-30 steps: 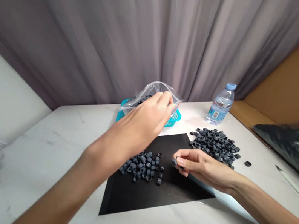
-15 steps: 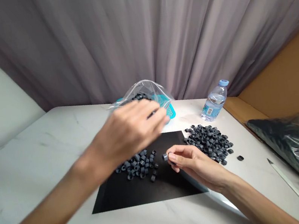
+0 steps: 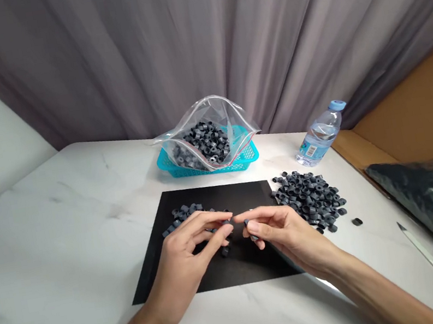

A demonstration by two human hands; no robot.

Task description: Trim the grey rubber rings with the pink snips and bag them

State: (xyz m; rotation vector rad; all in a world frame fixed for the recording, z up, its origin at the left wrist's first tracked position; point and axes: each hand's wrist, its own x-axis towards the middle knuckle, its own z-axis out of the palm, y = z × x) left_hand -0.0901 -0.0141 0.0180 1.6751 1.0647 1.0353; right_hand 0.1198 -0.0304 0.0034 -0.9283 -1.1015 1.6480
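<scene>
On the white desk (image 3: 44,224) the black mat (image 3: 242,193) lies in front of me, w/ a teal basket (image 3: 243,161) and an open zip bag (image 3: 208,113) of grey rings behind it. A big loose pile (image 3: 309,199) sits just off the mat's right edge; a smaller pile (image 3: 185,211) is on the mat by my left hand (image 3: 186,255). That hand is curled, thumb and forefinger tips nearly closed; can't tell if anything's btwn them. My right hand (image 3: 284,231) pinches one grey ring (image 3: 247,223) over mid-mat, tips almost meeting the left's. Best, I reckon: light pinch, stay low over the mat so a dropped ring doesn't roll off.
</scene>
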